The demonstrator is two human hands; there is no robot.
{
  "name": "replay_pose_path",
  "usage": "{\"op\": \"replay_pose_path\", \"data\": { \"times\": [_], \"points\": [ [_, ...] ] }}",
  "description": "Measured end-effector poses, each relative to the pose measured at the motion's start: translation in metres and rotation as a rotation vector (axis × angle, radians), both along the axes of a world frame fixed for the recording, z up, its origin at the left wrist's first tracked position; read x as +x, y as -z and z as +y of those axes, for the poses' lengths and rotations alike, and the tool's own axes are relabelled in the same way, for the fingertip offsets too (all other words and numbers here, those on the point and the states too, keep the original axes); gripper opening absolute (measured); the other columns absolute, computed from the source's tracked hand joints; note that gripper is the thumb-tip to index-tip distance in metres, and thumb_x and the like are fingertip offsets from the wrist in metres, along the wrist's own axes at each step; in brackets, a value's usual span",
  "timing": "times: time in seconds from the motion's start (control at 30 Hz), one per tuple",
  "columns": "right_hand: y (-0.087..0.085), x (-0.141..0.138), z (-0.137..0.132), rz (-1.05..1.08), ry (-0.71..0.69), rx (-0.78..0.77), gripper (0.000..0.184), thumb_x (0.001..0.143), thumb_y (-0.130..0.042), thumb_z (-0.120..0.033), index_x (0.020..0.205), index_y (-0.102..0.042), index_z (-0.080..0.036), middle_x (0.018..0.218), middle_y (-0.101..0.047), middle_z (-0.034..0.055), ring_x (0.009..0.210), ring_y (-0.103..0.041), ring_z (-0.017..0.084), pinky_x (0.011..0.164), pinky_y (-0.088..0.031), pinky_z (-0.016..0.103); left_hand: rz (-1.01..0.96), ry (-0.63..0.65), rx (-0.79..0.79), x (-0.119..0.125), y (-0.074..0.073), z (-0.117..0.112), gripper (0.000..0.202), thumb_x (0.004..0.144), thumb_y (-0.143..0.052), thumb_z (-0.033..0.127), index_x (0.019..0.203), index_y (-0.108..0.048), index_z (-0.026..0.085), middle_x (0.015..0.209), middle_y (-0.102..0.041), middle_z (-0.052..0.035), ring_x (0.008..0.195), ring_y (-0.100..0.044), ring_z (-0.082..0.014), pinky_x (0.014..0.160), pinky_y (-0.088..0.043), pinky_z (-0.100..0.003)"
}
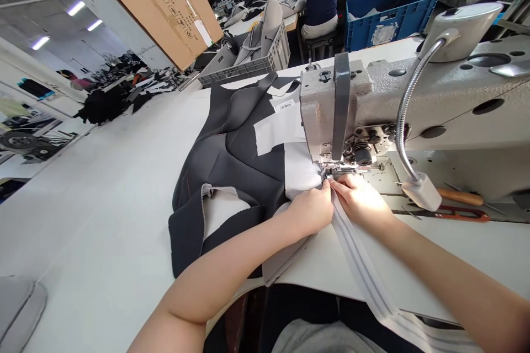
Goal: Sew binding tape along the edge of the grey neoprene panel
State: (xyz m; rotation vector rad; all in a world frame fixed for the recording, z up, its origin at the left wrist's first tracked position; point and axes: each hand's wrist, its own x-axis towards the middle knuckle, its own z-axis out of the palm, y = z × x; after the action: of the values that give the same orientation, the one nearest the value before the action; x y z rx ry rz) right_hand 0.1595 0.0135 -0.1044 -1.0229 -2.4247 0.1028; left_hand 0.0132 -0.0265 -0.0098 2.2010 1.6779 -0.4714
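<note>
Feeding the grey strip under the presser foot: left hand and right hand pinch it closed; steady guiding looks needed next.

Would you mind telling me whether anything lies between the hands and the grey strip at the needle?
Nothing visible does. The left hand and right hand already rest on the grey strip, just before the sewing machine.
</note>
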Motion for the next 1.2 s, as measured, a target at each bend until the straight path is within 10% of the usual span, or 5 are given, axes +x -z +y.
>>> {"op": "replay_pose_path", "data": {
  "times": [0.13, 0.3, 0.63, 1.03, 1.2],
  "points": [
    [0.001, 0.001, 0.001, -0.013, 0.027, 0.004, 0.034, 0.096, -0.039, -0.02, 0.117, -0.065, -0.012, 0.093, -0.062, 0.0126, 0.081, -0.056, 0.023, 0.071, -0.049, 0.033, 0.134, 0.094, 0.011, -0.008, -0.011, -0.018, 0.084, 0.079, -0.061, 0.036, 0.146, -0.023, 0.003, 0.109, -0.063, -0.0193, 0.098, -0.061, -0.032, 0.079, -0.05, -0.039],
    [0.002, -0.001, 0.002, 0.053, 0.083, 0.02, 0.03, 0.094, -0.041, -0.021, 0.107, -0.066, -0.01, 0.09, -0.061, 0.0134, 0.081, -0.056, 0.024, 0.074, -0.049, 0.035, 0.046, 0.15, 0.049, -0.023, -0.008, -0.031, 0.06, 0.083, -0.04, 0.009, 0.143, -0.03, 0.007, 0.109, -0.062, -0.0149, 0.097, -0.06, -0.0253, 0.079, -0.05, -0.035],
    [0.01, -0.002, 0.002, 0.07, 0.002, 0.065, 0.028, 0.093, -0.039, -0.017, 0.104, -0.065, -0.014, 0.091, -0.064, 0.0118, 0.082, -0.057, 0.022, 0.078, -0.05, 0.035, -0.079, 0.069, -0.023, -0.008, -0.002, -0.026, 0.059, 0.085, -0.036, 0.012, 0.143, -0.03, 0.002, 0.109, -0.063, -0.0158, 0.097, -0.063, -0.0277, 0.076, -0.052, -0.035],
    [-0.002, 0.006, 0.001, 0.054, 0.049, -0.072, 0.035, 0.094, -0.038, -0.022, 0.113, -0.066, -0.016, 0.087, -0.064, 0.0094, 0.079, -0.058, 0.02, 0.071, -0.048, 0.03, -0.008, 0.101, 0.374, 0.003, 0.028, -0.017, 0.046, 0.085, -0.041, 0.019, 0.126, -0.049, 0.003, 0.108, -0.058, -0.0164, 0.1, -0.055, -0.027, 0.082, -0.047, -0.038],
    [-0.013, 0.009, -0.01, 0.034, 0.149, -0.161, 0.037, 0.094, -0.04, -0.038, 0.069, -0.06, -0.02, 0.066, -0.06, 0.0051, 0.069, -0.055, 0.02, 0.063, -0.038, 0.031, 0.041, 0.259, 0.603, -0.028, 0.025, -0.058, 0.073, 0.076, -0.052, 0.022, 0.144, -0.03, 0.013, 0.142, -0.038, -0.015, 0.129, -0.032, -0.032, 0.105, -0.027, -0.048]
  ]
}}
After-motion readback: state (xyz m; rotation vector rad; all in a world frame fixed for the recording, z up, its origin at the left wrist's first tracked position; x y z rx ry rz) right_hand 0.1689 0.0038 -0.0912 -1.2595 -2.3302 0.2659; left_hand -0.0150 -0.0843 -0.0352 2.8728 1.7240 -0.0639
